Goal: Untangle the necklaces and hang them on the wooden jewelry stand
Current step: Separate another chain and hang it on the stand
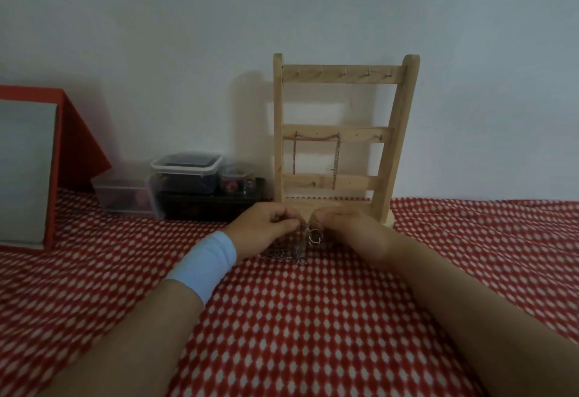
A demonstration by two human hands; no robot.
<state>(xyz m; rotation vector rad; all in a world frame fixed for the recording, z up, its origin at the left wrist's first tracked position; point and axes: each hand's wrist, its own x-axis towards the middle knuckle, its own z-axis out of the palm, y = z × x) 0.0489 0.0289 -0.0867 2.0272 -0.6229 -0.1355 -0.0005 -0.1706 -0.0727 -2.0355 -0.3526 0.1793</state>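
The red cloth with white dots (313, 318) covers the whole surface in front of me. Both my forearms lie across it, coming from the lower corners and meeting in the middle. The wooden jewelry stand (340, 73) is upright against the wall, just behind my hands. Its long axis is vertical, and its three rails with hooks face me. My hands hide part of its base.

My left hand (263, 227), with a light blue wristband (206, 262), has curled fingers, and its thumb and fingertips pinch the tangled necklaces (300, 255). My right hand (347, 227) is closed in the same way and pinches the same bundle from the other side. The two hands almost touch.

The bundle hangs from my fingers down to the cloth, where the rest lies in a small heap stretched to the left. It is blurred, so I cannot count the chains.

One thin chain (336, 161) hangs on the middle rail, with both ends pointing down. Two small metal rings (315, 237) hang under my right thumb.
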